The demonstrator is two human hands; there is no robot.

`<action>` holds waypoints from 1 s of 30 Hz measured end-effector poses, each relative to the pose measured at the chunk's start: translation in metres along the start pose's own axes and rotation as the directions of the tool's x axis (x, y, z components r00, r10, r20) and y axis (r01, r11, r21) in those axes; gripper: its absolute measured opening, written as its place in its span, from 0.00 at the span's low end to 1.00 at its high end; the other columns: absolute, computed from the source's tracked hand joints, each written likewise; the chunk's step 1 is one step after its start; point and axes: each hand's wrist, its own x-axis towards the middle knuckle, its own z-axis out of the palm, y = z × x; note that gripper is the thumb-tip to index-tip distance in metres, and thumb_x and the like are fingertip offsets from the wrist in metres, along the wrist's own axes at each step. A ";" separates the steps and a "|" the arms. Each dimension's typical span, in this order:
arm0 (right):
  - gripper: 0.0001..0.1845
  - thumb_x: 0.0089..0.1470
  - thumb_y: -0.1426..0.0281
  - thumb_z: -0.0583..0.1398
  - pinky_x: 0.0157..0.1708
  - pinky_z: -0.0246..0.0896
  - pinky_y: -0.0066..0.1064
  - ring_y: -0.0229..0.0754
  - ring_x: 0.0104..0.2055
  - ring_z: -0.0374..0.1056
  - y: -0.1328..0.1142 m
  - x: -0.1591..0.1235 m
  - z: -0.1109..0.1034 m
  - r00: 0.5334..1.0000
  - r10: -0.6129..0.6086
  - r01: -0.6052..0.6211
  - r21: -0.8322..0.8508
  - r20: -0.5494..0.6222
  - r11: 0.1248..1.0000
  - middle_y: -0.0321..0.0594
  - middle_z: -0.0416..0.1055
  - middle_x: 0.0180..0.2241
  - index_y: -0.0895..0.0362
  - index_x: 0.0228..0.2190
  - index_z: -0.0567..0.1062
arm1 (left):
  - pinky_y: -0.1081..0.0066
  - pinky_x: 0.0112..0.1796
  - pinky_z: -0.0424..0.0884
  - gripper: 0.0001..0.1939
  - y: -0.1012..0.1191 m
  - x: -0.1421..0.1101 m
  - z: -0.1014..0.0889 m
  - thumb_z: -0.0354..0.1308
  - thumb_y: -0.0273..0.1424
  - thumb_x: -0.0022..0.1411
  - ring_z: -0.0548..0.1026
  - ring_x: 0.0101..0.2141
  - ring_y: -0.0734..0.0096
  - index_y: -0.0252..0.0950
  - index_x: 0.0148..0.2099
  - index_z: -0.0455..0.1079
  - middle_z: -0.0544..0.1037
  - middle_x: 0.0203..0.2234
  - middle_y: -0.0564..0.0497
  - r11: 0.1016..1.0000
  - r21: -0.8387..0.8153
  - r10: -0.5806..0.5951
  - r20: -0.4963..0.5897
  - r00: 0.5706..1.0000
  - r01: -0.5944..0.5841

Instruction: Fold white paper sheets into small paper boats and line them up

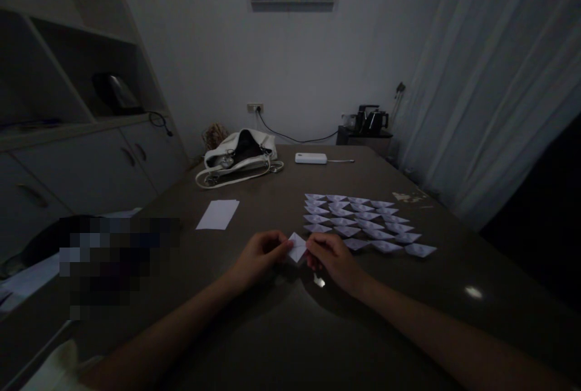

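A small white piece of folded paper [297,247], diamond-shaped with crossing creases, is held just above the table. My left hand [264,252] pinches its left corner between thumb and fingers. On the opposite corner, my right hand [333,258] is closed in the same way. Rows of folded paper boats [356,222] lie just beyond and to the right of my right hand. To the left, past my left hand, rests a stack of white paper sheets [218,214].
A white handbag [242,155] sits at the far left of the dark table [254,342]. Near the far edge lies a white power strip or power bank [311,158] with a short cable. Small scraps [408,197] lie by the right edge. A blurred-out area covers the left side.
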 end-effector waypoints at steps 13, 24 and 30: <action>0.15 0.57 0.65 0.54 0.21 0.55 0.25 0.34 0.19 0.61 -0.001 0.000 0.000 1.000 -0.006 0.006 -0.012 0.004 1.000 0.33 0.64 0.18 0.57 0.21 0.68 | 0.77 0.23 0.56 0.19 0.002 0.000 0.000 0.57 0.44 0.56 0.62 0.20 0.78 0.32 0.25 0.64 0.65 0.17 0.57 1.000 0.004 -0.002 0.013 1.000 0.002; 0.15 0.55 0.64 0.56 0.21 0.55 0.25 0.34 0.19 0.61 0.005 0.002 -0.002 1.000 -0.031 0.031 -0.040 0.005 0.999 0.34 0.65 0.17 0.58 0.21 0.70 | 0.76 0.23 0.58 0.17 0.003 0.000 0.002 0.58 0.42 0.56 0.63 0.20 0.77 0.33 0.25 0.64 0.66 0.17 0.56 1.000 -0.014 -0.015 -0.004 1.000 0.015; 0.15 0.55 0.64 0.55 0.20 0.55 0.25 0.33 0.19 0.61 0.005 0.002 -0.002 0.999 -0.019 0.018 -0.018 -0.040 1.000 0.33 0.64 0.17 0.57 0.20 0.68 | 0.77 0.22 0.56 0.18 0.000 -0.001 0.001 0.56 0.43 0.58 0.62 0.20 0.78 0.33 0.25 0.63 0.65 0.17 0.57 1.000 0.011 -0.010 0.008 1.000 0.010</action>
